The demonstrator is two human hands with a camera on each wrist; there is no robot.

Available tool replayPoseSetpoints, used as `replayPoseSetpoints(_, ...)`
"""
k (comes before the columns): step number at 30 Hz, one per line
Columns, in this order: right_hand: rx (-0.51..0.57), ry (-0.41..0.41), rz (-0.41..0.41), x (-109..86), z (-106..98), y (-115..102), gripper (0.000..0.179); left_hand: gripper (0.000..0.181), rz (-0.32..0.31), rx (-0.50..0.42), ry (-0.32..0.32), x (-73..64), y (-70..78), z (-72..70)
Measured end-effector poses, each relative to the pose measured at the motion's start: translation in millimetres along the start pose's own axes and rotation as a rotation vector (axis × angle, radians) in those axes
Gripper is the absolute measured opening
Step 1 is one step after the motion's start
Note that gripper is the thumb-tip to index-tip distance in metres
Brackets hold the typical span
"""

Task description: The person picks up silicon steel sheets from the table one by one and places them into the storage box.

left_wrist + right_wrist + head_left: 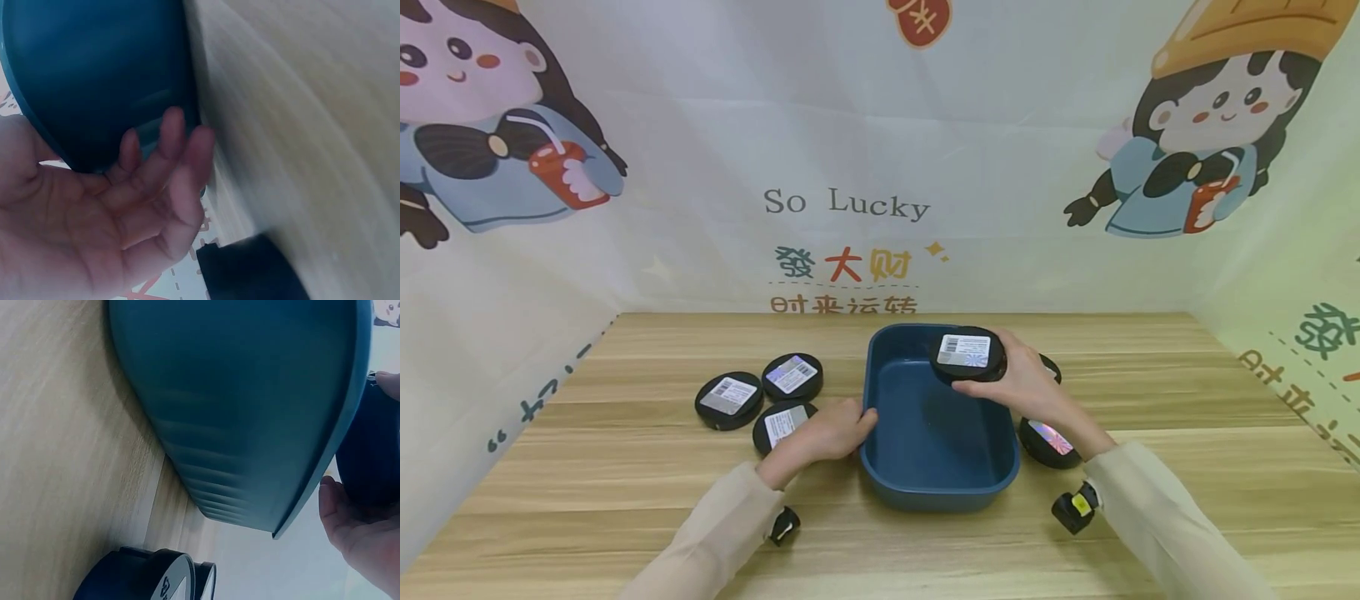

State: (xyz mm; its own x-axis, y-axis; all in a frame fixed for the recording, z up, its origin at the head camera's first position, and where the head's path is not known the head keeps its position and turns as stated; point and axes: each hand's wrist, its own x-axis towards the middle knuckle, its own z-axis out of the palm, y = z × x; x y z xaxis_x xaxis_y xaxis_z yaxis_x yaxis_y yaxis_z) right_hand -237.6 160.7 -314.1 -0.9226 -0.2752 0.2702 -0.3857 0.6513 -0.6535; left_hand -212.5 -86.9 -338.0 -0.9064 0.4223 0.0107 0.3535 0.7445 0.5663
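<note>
Cloth [700, 150] printed with cartoon figures hangs as the backdrop, lightly creased, above a pale wood-grain tabletop [587, 517]. On that stands a deep blue bin [936, 500], smooth-walled and round-cornered, with shallow ridges outside; I'd guess stiff plastic, light enough to skid if nudged, best steadied at its rim. The left hand [841, 429] has it there — thumb hooked over the left edge, fingers bent against the outer wall. The right hand [1026, 379] grasps a round black container [967, 354] above the bin's far right corner, thumb on the near side, fingers round the far. It looks rigid, fairly light, perhaps slick, so its thick side — not the flat face — seems the place to grip. Three similar containers [728, 402] lie to the left, two more [1051, 443] to the right, partly hidden, with glossy labels [791, 374].
</note>
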Motion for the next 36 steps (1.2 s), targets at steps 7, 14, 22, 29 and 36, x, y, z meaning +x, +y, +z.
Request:
replayPoseSetpoints(7,0.015,-0.021,-0.003,5.9,4.5,-1.6,0.072,0.031,-0.029,0.019,0.0,-0.6,1.4,-0.7)
replayPoseSetpoints(14,0.002,-0.033,0.012,13.3,6.7,-1.8,0.072,0.032,-0.055,0.041,-0.004,0.2,2.2,-0.9)
replayPoseSetpoints(22,-0.003,-0.048,-0.002,25.8,9.3,2.4,0.069,0.033,-0.057,0.062,0.004,1.2,2.3,0.2)
replayPoseSetpoints(29,-0.021,-0.078,0.004,33.3,12.1,0.2,0.069,0.033,-0.051,0.059,0.003,1.8,1.3,0.0)
replayPoseSetpoints(36,-0.057,-0.112,0.007,38.4,17.8,0.6,0.069,0.036,-0.048,0.063,0.009,1.6,2.0,0.6)
